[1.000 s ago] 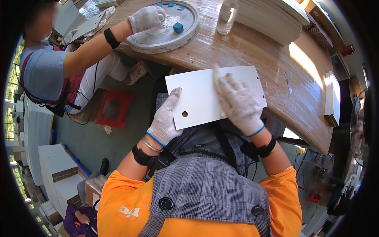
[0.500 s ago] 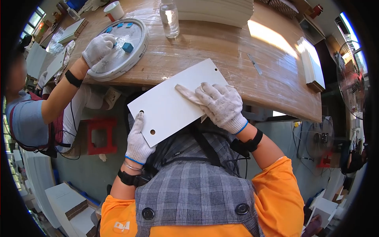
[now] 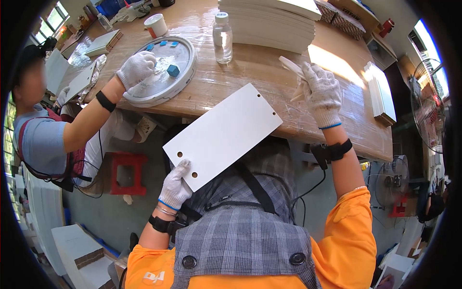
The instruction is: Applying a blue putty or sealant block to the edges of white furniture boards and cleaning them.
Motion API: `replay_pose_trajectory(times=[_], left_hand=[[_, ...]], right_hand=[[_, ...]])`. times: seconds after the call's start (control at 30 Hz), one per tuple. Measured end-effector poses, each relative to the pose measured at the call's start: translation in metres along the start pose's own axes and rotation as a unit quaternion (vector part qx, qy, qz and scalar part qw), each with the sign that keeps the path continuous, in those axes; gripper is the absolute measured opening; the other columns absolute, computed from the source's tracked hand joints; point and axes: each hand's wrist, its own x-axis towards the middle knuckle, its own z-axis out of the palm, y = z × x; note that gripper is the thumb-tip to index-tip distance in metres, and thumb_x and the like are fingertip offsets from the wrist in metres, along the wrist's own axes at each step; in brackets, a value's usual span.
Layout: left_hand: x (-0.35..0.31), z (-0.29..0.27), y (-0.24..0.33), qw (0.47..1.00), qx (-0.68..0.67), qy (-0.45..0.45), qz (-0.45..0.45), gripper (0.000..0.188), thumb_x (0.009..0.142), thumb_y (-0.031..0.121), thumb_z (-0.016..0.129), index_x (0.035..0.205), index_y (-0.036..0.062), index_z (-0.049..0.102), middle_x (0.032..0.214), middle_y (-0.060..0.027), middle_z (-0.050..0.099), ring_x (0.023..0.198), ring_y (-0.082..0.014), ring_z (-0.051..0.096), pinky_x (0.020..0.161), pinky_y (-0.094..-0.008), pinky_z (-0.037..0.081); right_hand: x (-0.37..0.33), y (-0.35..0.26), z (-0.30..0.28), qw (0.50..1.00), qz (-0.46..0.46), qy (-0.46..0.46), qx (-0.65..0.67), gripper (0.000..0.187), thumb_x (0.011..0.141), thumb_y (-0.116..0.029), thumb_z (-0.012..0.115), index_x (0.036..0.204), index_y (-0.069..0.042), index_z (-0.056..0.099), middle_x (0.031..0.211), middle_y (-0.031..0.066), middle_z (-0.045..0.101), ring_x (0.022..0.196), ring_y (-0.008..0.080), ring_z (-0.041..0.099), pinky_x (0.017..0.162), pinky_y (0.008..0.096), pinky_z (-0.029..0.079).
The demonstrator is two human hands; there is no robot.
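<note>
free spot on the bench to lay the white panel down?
Bare wooden tabletop between the clear plastic bottle and the right hand, before the stack of white boards. Left end crowded: round grey tray, a co-worker's gloved hand.

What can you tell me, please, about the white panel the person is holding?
The white panel is a flat, thin rectangle with a smooth matte face, like coated board. Three small round holes show, two by its lower corner and one by the upper right corner. It is tilted, its upper end over the wooden table edge. The gloved left hand grips its lower corner; the right hand is off it, holding a pale cloth-like piece.
</note>
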Motion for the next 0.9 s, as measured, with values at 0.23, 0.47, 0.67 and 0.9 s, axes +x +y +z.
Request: replay_pose_trajectory(times=[0.23, 0.47, 0.67, 0.9], left_hand=[[-0.013, -0.031, 0.007, 0.997, -0.05, 0.004, 0.066, 0.044, 0.094, 0.015, 0.053, 0.134, 0.0026, 0.041, 0.129, -0.0139, 0.053, 0.12, -0.0296, 0.052, 0.105, -0.0456, 0.04], [0.002, -0.065, -0.01, 0.993, -0.118, -0.008, 0.027, 0.038, 0.091, 0.005, 0.054, 0.129, 0.003, 0.046, 0.122, -0.011, 0.056, 0.115, -0.0246, 0.054, 0.103, -0.0414, 0.041], [0.002, -0.063, -0.002, 0.994, -0.104, -0.033, 0.013, 0.042, 0.091, 0.008, 0.056, 0.131, 0.0009, 0.044, 0.125, -0.0121, 0.055, 0.117, -0.0258, 0.053, 0.104, -0.0412, 0.039], [0.007, -0.068, -0.001, 0.995, -0.092, -0.042, 0.007, 0.046, 0.091, 0.013, 0.058, 0.132, 0.0005, 0.044, 0.128, -0.0132, 0.054, 0.12, -0.0276, 0.051, 0.105, -0.0437, 0.038]], right_hand=[[0.061, -0.064, 0.005, 0.984, -0.013, -0.099, -0.144, 0.049, 0.082, -0.031, 0.065, 0.127, -0.014, 0.055, 0.13, 0.0135, 0.054, 0.12, 0.0369, 0.048, 0.099, 0.0422, 0.042], [0.094, -0.184, 0.027, 0.909, 0.021, -0.223, 0.352, 0.04, 0.086, -0.036, 0.062, 0.118, -0.01, 0.062, 0.113, 0.015, 0.062, 0.11, 0.0337, 0.055, 0.094, 0.0427, 0.044], [0.141, -0.264, 0.067, 0.927, 0.073, -0.237, 0.281, 0.053, 0.084, -0.037, 0.065, 0.125, -0.005, 0.056, 0.116, 0.0196, 0.059, 0.11, 0.0354, 0.056, 0.095, 0.0415, 0.044], [0.167, -0.281, 0.072, 0.939, 0.014, -0.282, 0.197, 0.051, 0.08, -0.033, 0.067, 0.123, -0.007, 0.057, 0.115, 0.0186, 0.058, 0.109, 0.0343, 0.055, 0.093, 0.043, 0.045]])
